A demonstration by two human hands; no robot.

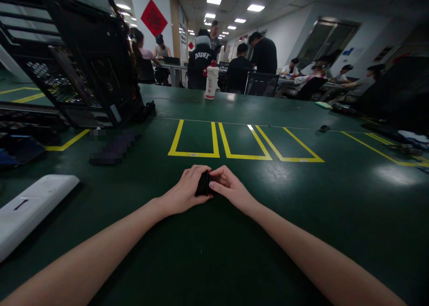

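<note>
Between my two hands is a small black object [202, 185], dark and partly covered by fingers, so its exact kind does not show. My left hand [183, 190] wraps round its left side, with fingers over the top and the thumb along the near edge. From the other side, my right hand [232, 187] pinches its right edge with thumb and fingertips. Both hands are low over the green table [208, 248], just on the near side of the yellow tape outlines [194, 154].
A black open-framed computer case [110, 82] stands at the left, with a white device [36, 207] nearer me. A white bottle with a red cap [211, 82] stands farther back. A small dark round item [324, 128] lies at right. Several people sit or stand beyond the table.
</note>
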